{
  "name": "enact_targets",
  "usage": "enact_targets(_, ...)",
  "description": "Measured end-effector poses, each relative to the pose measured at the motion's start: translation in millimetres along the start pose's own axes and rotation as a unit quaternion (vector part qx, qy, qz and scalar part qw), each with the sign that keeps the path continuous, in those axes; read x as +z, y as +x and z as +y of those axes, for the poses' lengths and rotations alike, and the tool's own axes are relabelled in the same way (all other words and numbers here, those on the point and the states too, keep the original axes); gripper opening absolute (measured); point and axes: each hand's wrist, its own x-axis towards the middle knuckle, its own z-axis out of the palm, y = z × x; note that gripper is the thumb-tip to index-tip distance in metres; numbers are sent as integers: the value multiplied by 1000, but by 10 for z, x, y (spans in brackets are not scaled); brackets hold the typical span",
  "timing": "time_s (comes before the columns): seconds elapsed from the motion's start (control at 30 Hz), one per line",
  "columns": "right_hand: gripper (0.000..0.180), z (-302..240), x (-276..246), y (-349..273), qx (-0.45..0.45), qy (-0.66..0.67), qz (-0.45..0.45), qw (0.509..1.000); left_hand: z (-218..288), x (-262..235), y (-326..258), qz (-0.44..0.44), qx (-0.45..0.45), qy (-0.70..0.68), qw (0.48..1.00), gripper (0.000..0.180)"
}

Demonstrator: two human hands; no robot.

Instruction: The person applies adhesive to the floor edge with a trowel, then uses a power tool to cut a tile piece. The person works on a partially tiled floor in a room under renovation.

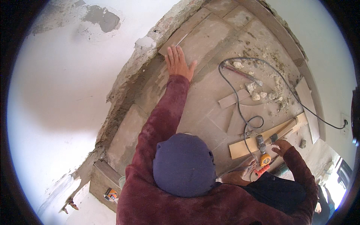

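The orange rounded tape measure [265,159] and the small orange-and-white box [111,194] have print, too small for reading. The wearer's own hands are outside the view, so I cannot tell their state. Another person in a maroon sweater [161,105] spreads the left hand [179,65], its fingertips at the lower end of the narrow beige rectangular tile [187,28]. This tile lies beside the broken wall edge [129,67], its long axis going from lower left to upper right. That person's right hand [283,146], loosely curled, is just beside the metal-headed hammer [261,144]; contact is unclear.
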Motion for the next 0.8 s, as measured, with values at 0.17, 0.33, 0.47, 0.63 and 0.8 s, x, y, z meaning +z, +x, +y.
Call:
enact_targets(0.17,32,-57,-55,52,5,1,6,1000,-1,76,208,-86,-35,50,994,93)
enact_targets(0.33,32,-58,-25,24,5,-2,6,1000,117,-75,226,-135,-42,10,990,94)
enact_targets(0.47,38,-23,-52,139,9,-36,-42,998,64,-32,239,-137,-45,50,988,96)
enact_targets(0.63,40,-74,-80,67,16,-26,-13,999,-29,19,220,-124,-17,54,991,98)
enact_targets(0.8,40,-231,-151,-48,7,-32,16,999,-39,-12,234,-135,-10,107,985,99)
